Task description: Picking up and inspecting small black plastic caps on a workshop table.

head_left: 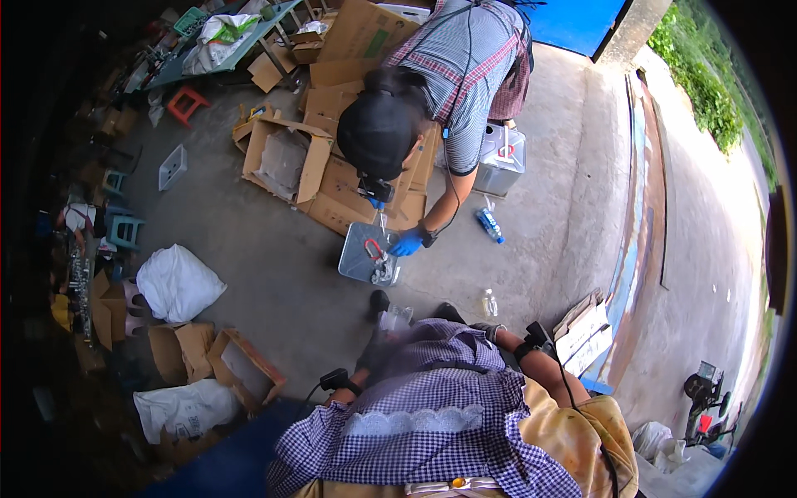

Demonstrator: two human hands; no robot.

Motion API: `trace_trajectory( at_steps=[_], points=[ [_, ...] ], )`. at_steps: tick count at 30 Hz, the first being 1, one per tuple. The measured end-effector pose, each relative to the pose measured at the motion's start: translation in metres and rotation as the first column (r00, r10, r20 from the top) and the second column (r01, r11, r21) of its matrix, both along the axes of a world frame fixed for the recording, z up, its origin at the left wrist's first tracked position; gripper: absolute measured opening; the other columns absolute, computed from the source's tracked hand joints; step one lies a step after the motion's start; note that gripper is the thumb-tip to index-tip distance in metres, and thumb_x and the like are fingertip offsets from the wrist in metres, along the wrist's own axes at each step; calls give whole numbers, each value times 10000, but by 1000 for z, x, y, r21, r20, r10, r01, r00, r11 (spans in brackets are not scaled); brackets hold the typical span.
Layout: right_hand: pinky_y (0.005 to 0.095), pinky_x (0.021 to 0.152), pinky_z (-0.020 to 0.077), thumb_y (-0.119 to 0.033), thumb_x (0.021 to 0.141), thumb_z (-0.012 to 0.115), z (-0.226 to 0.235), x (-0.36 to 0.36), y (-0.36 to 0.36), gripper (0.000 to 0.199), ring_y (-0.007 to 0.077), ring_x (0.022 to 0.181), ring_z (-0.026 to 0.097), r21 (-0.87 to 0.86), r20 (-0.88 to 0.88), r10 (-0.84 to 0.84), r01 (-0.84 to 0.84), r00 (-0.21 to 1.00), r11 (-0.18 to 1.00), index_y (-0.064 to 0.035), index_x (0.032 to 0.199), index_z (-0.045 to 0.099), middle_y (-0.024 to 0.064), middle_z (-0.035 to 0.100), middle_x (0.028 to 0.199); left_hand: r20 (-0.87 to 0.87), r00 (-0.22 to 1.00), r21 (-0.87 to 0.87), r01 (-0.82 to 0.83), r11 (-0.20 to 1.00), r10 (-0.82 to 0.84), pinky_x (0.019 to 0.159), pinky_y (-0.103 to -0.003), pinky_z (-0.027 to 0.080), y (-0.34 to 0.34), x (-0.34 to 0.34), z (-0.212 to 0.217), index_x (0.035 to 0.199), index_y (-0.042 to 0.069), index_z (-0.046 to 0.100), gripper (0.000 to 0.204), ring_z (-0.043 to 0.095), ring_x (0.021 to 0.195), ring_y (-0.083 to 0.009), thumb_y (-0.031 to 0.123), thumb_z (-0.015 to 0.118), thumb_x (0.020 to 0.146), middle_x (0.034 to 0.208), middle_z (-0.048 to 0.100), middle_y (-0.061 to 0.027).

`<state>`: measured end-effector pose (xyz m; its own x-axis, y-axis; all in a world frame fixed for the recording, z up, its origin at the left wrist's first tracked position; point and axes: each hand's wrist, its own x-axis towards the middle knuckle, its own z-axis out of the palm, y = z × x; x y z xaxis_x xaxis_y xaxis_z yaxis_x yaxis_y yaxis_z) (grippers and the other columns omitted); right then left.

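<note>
Left hand (375, 342): from my head view, it reaches forward past the checked apron (432, 415) and sits against a small clear container (397, 316); blur keeps me from telling whether the fingers are curled or spread.
Right hand: hidden from me; only the right forearm (544, 365) with a dark wrist strap shows, so I cannot tell how it stands.
Clear container: low over the concrete floor (274, 257), just in front of my body, beside 2 dark shoes (448, 312).
Metal tray (365, 253): flat on the floor just beyond the container, with an orange-red clip (374, 249) and small shiny parts lying in it.
Co-worker: 1 person in a striped shirt (469, 58) bends over the tray, a blue-gloved hand (407, 242) touching its right edge.
Bottles: 1 blue-labelled bottle (489, 224) lies on the floor right of the tray; 1 small clear bottle (489, 303) stands nearer my right arm.
Surroundings: flattened cardboard boxes (332, 178) behind the tray, a white sack (177, 282) to the left, a grey lidded bin (502, 158) beside the co-worker.
</note>
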<state>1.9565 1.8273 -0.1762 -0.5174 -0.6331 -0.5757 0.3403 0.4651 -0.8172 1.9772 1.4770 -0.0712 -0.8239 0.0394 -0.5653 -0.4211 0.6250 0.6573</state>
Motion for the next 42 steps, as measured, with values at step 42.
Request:
trace_trajectory(
  at_steps=[42],
  points=[
    [319, 864, 417, -218, 808, 547, 11, -9, 10, 379, 216, 994, 547, 61, 1, -3, 3, 1000, 998, -18, 1130, 536, 102, 587, 1100, 34, 999, 39, -15, 999, 14, 635, -374, 455, 15, -19, 12, 995, 51, 575, 412, 606, 725, -236, 395, 556, 769, 794, 621, -127]
  ],
)
